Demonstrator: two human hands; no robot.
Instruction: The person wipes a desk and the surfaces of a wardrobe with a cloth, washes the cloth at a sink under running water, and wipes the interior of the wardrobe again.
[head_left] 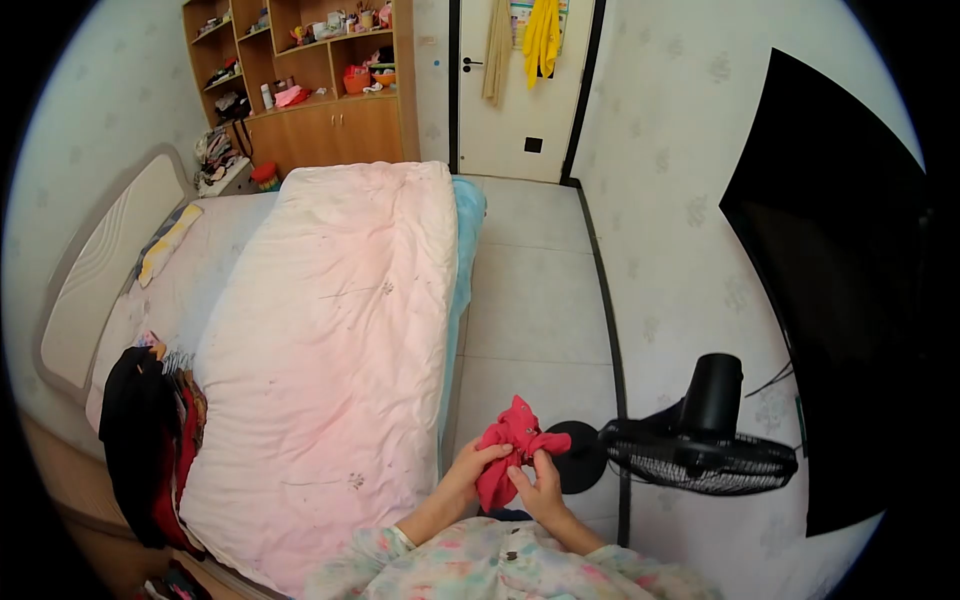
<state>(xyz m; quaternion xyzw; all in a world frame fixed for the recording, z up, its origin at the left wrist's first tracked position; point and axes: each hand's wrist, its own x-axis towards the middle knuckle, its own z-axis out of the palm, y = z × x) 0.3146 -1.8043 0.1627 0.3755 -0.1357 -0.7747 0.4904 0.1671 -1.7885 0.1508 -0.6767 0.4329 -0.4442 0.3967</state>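
A bunched red cloth (518, 434) is held up in front of the floral top, near the bottom centre of the head view. My left hand (480, 466) grips its left side with the fingers closed. On the right side of the cloth, my right hand (541, 487) has its thumb and fingers pressed on the fabric. Folds of the cloth stick out above and between both hands. The fingertips behind the fabric are hidden.
A bed with a pink quilt (330, 300) lies on the left, with dark clothes (135, 440) at its near left corner. A black fan (700, 458) stands close on the right, beside a large black screen (850, 260). Beyond are a wooden cabinet (300, 140) and a door (510, 130).
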